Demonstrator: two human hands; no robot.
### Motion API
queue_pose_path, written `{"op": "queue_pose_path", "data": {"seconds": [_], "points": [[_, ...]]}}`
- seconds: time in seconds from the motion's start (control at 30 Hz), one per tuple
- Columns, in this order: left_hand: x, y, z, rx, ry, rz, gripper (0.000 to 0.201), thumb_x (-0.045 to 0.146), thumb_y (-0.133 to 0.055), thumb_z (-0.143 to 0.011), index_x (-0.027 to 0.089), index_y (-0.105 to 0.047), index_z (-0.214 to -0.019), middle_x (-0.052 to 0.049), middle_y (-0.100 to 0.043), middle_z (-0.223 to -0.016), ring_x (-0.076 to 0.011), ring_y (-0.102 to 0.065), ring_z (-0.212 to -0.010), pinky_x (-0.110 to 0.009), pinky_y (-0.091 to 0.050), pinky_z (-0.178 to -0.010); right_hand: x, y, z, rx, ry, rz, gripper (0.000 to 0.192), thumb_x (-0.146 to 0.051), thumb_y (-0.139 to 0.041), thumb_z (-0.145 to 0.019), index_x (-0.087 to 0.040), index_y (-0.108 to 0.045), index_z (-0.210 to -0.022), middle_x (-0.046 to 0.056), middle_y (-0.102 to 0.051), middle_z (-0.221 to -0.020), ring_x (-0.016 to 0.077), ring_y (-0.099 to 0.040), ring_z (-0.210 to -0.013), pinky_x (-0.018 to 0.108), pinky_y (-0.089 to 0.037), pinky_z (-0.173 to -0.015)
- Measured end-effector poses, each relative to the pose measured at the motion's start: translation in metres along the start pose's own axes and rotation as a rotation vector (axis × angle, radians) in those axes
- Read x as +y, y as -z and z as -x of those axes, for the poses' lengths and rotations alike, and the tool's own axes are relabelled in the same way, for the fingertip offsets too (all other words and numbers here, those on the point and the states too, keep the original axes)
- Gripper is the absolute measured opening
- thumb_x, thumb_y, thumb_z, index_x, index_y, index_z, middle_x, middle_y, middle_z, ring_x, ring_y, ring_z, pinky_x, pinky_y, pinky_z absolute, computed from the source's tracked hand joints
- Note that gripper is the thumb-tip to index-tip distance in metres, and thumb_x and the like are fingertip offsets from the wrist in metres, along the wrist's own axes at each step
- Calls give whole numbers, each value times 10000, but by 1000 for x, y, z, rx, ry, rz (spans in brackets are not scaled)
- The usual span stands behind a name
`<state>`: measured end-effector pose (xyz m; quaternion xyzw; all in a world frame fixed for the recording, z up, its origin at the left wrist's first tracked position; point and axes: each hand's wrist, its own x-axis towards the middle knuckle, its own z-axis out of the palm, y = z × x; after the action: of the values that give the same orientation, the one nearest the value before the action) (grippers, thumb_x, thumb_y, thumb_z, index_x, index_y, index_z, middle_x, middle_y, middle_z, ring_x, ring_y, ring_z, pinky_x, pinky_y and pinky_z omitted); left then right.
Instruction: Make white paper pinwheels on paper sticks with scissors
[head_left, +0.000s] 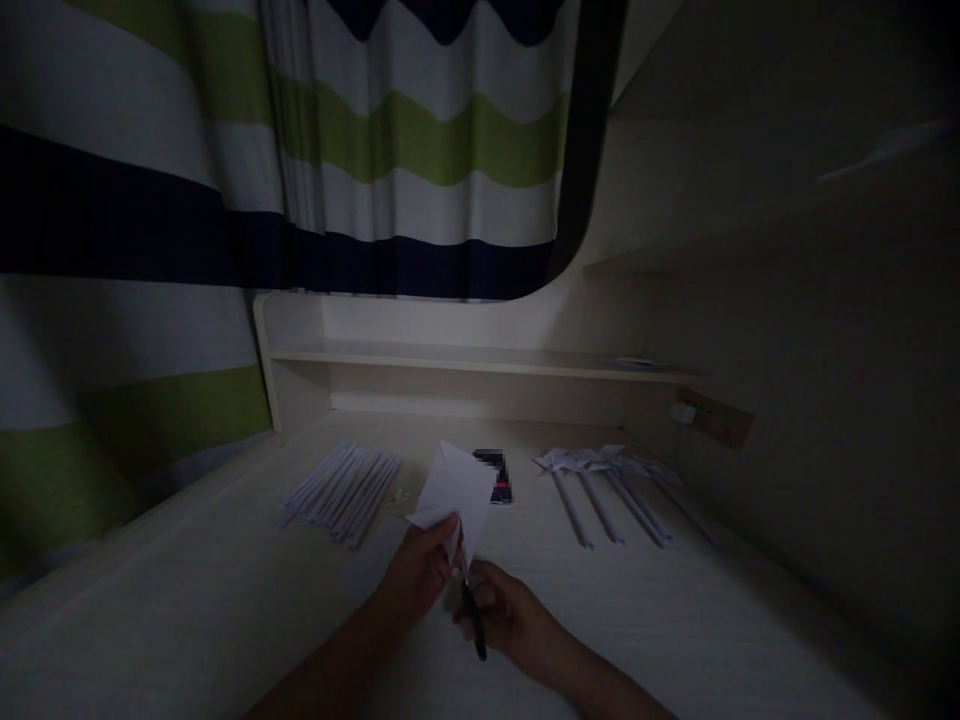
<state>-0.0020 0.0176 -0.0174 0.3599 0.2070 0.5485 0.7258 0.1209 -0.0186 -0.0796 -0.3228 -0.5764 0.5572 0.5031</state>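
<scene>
You're working in dim light; corners fall to black; the curtain (420, 140) bows at the edges. The paper (457, 490) is brightest.

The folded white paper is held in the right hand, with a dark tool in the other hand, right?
Not quite. The head view shows the folded white paper pinched in the left hand; the right hand holds the dark tool.
</scene>
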Motion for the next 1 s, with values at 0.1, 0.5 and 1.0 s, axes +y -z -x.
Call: {"op": "queue_pose_path", "data": {"seconds": [0.1,0.5,1.0], "points": [[1,0,0,44,29,-37,89,194,-648,-600,151,-581,-638,22,-583,-544,-90,-533,-463,-200,-414,-462,2,7,-4,-21,-50,-82,429,-310,-722,-502,-221,-558,-889,-43,-498,-597,126,-523,-558,276,-422,-550],[-3,10,-2,-140,94,-389,75,164,-587,-600,103,-629,-613,-54,-581,-496,-141,-529,-461,-236,-385,-467,-82,63,-1,343,29,-14,406,-465,-623,-625,-160,-522,-873,25,-599,-660,119,-490,-522,243,-345,-521],[-5,16,-8,-86,96,-497,203,312,-577,-662,118,-611,-618,-42,-580,-539,-129,-512,-484,-227,-358,-481,-73,58,-2,418,-40,-9,280,-168,-681,-519,-184,-516,-745,-44,-534,-552,84,-461,-467,217,-333,-480]]}}
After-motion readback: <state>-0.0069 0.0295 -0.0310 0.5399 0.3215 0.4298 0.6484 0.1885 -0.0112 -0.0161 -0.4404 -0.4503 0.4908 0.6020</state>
